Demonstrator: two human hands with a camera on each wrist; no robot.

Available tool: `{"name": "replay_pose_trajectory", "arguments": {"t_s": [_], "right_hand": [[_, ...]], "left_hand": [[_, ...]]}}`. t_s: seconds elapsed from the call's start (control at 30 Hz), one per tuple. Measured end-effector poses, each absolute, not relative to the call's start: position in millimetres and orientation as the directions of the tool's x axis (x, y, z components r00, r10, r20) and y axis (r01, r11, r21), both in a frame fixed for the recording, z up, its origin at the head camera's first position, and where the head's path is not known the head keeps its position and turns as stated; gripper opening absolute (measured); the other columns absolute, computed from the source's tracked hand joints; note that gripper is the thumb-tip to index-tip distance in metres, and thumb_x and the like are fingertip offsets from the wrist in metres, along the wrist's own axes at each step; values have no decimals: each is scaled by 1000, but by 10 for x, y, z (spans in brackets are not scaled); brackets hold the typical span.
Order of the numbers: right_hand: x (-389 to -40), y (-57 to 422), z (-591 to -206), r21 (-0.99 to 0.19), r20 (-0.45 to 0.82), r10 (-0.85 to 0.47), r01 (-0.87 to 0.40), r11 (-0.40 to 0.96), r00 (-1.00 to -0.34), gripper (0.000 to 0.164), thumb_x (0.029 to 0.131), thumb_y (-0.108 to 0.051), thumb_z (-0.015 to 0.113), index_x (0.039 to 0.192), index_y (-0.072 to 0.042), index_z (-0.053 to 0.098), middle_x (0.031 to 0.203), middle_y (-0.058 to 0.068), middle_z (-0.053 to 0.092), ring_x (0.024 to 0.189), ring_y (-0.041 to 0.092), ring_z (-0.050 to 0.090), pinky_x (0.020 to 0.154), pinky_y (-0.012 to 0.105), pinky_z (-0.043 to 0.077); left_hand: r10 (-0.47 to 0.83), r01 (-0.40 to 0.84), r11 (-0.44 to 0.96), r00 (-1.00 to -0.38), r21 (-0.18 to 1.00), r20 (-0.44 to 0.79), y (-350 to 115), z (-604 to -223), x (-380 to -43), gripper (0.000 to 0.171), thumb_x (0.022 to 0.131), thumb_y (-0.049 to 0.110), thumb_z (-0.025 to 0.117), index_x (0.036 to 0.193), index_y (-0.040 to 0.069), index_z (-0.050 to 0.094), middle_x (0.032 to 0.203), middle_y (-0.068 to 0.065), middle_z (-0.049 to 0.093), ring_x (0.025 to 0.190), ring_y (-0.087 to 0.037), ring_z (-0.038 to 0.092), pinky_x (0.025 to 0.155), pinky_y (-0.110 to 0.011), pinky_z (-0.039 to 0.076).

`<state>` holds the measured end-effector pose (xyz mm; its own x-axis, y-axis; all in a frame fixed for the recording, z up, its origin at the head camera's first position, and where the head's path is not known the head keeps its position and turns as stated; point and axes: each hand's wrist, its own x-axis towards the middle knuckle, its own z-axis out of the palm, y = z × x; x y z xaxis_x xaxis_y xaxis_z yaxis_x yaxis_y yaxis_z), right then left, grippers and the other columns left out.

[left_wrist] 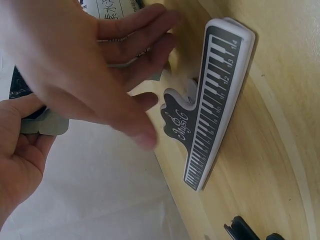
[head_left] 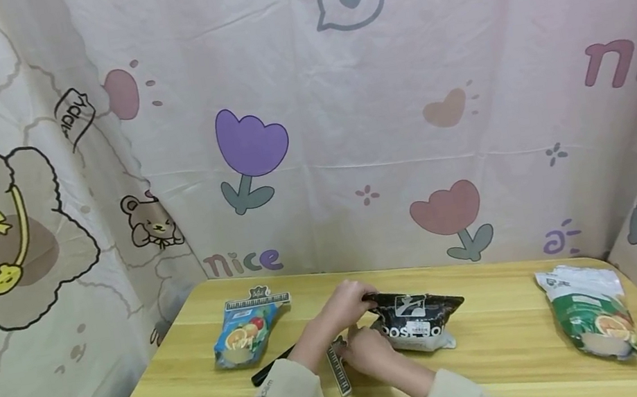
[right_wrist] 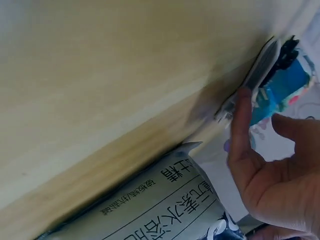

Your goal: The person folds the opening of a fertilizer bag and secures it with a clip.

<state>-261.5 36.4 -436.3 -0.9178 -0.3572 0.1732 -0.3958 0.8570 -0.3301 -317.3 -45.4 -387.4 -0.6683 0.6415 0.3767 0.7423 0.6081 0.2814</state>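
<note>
A black and grey-white packaging bag (head_left: 420, 323) lies on the table, printed with characters in the right wrist view. My left hand (head_left: 348, 302) pinches its left end; in the left wrist view this hand (left_wrist: 20, 160) grips the folded corner. My right hand (head_left: 371, 351) is nearest to a piano-keyboard-patterned sealing clip (head_left: 338, 369), its fingers loosely spread. The clip (left_wrist: 212, 105) stands on the table in the left wrist view, printed "Music". In the right wrist view the right index finger overlaps the clip (right_wrist: 260, 65); whether they touch is unclear.
Left of the hands, a blue bag (head_left: 247, 337) carries a similar keyboard clip (head_left: 257, 301) on its top. At far right lies a green and white bag (head_left: 594, 314). A black stick-like object (head_left: 266, 374) lies partly under the left forearm. A patterned curtain (head_left: 312, 157) surrounds the table.
</note>
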Motion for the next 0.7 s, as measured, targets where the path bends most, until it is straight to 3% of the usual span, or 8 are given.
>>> {"name": "replay_pose_trajectory", "arguments": {"t_s": [0.07,0.23,0.43,0.5,0.63,0.7], "right_hand": [[-2645,333,-4366,-301,138,-334,-361,883,-932,54,89,-35,57,115,11,50,68,15,58,60,30,59,49,40,45],[-2699,329,-4373,-339,76,-346,-351,873,-935,29,87,-25,59,89,3,55,63,10,52,54,23,53,47,36,42],[-2666,424,-4292,-377,19,-407,-384,843,-913,21,83,-18,60,73,-2,50,59,4,46,51,18,45,49,33,40],[-2639,463,-4247,-423,8,-420,-384,821,-908,19,81,-14,63,83,3,55,58,2,46,50,16,45,48,32,41],[-2593,608,-4156,-500,-2,-452,-391,773,-892,47,75,-12,70,109,14,52,64,3,54,56,16,49,52,30,45],[-2576,715,-4121,-506,5,-491,-426,750,-871,36,74,-12,72,99,10,58,63,2,53,54,14,47,49,27,42]], "left_hand": [[643,743,611,-667,274,377,-451,-3875,-3176,4,80,3,69,82,6,70,77,-1,67,69,-10,60,62,-18,46],[644,743,618,-667,257,375,-441,-3877,-3172,5,80,4,69,82,8,70,77,-1,67,70,-10,60,62,-18,46],[643,739,611,-672,284,368,-444,-3880,-3162,6,80,4,69,85,7,71,78,0,67,70,-8,60,62,-16,46],[635,730,614,-683,301,361,-451,-3876,-3161,6,81,4,68,86,7,71,79,0,67,69,-8,60,62,-16,46],[637,729,619,-684,293,355,-455,-3866,-3163,5,81,4,68,83,8,70,76,2,66,66,-6,58,60,-17,45],[638,728,623,-684,286,353,-452,-3862,-3164,5,81,4,68,81,8,69,74,3,65,66,-7,58,60,-18,45]]}}
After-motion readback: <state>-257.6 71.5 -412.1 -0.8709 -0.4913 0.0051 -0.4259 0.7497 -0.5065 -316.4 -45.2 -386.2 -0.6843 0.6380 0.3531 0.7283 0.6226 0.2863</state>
